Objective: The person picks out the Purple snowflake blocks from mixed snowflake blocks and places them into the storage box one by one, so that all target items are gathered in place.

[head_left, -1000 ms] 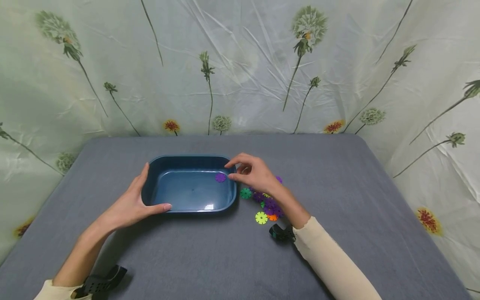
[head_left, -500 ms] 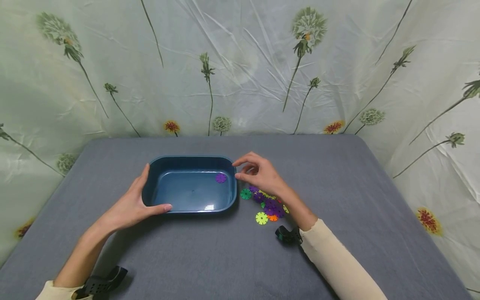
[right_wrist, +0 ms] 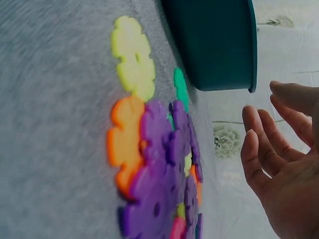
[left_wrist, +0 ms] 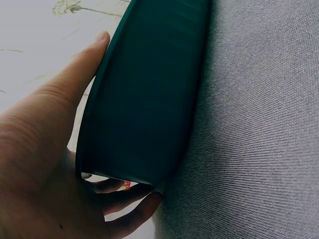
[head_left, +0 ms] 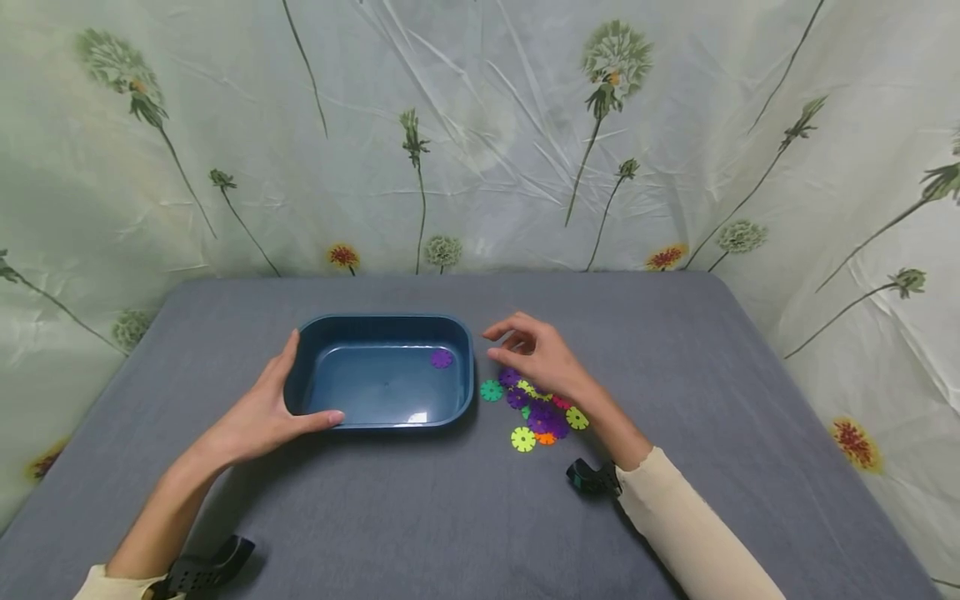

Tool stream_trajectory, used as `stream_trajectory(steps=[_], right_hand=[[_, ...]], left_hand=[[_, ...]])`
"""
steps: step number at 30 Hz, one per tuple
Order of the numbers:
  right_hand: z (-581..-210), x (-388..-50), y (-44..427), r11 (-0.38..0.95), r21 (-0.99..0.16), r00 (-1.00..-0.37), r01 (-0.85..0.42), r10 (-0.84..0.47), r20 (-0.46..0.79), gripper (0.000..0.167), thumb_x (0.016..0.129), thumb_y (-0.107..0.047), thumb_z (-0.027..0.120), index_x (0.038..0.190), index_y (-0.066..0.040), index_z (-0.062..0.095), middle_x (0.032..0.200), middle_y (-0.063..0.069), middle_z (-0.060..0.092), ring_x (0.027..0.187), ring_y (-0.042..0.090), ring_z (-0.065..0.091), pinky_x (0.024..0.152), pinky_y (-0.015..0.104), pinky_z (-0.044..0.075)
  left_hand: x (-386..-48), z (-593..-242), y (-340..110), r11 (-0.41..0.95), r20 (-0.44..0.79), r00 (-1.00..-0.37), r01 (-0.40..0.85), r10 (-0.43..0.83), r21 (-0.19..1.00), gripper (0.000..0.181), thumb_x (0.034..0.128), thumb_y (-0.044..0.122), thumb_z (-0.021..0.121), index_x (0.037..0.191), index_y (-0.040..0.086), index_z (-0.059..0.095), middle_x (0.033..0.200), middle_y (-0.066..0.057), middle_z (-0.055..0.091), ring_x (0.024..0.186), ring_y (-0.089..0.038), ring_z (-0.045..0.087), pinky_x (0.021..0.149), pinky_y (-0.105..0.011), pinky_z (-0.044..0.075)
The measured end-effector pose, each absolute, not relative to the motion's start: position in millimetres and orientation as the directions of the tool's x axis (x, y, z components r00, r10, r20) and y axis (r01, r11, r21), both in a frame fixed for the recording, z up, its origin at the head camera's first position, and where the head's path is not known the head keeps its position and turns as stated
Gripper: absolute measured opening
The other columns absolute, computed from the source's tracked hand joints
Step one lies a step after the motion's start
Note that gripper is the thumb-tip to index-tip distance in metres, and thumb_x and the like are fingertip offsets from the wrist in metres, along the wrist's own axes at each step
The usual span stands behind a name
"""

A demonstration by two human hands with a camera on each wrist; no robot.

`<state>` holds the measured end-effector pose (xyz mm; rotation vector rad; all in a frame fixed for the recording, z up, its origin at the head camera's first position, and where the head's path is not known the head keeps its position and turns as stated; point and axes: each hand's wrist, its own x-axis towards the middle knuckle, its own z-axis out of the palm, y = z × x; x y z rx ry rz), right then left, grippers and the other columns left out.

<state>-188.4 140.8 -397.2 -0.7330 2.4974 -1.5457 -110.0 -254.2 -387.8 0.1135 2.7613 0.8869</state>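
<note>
A blue plastic basin stands on the grey cloth, with one purple notched disc inside at its right end. My left hand holds the basin's left end, thumb on the near rim; in the left wrist view its fingers wrap around the end wall. To the right of the basin my right hand hovers with loosely bent fingers and nothing between them. Below it lies a pile of notched snowflake discs, mostly purple, with yellow, orange, green and red ones. Part of the pile is hidden by that hand and wrist.
A green disc lies close to the basin's right wall, and a yellow disc at the pile's near edge. Behind the grey table hangs a flower-printed curtain.
My right hand has drawn back from over the basin's right rim, moving right to above the pile. The purple disc stays in the basin, and my left hand keeps its hold.
</note>
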Motion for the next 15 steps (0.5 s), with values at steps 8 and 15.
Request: stream_trajectory(steps=[8, 15], right_hand=[[-402.3, -185.2, 153.2, 0.389, -0.859, -0.886, -0.332, -0.44, 0.143, 0.029, 0.099, -0.017, 0.072, 0.124, -0.003, 0.071, 0.123, 0.017, 0.07, 0.104, 0.027, 0.071, 0.091, 0.041, 0.058], [-405.0, -183.2, 162.2, 0.413, -0.855, -0.896, -0.313, -0.428, 0.12, 0.029, 0.1, -0.018, 0.072, 0.124, -0.003, 0.071, 0.124, 0.017, 0.069, 0.104, 0.027, 0.072, 0.085, 0.031, 0.058]], left_hand=[[-110.9, -389.5, -253.6, 0.815, -0.202, -0.969, 0.002, 0.145, 0.58, 0.139, 0.0823, 0.057, 0.082, 0.165, 0.016, -0.022, 0.169, -0.039, 0.003, 0.147, -0.066, 0.024, 0.107, -0.082, 0.033], [-110.2, -388.9, -253.7, 0.821, -0.215, -0.968, -0.019, 0.127, 0.571, 0.139, 0.082, 0.058, 0.082, 0.164, 0.016, -0.022, 0.169, -0.039, 0.002, 0.147, -0.067, 0.023, 0.106, -0.083, 0.033]])
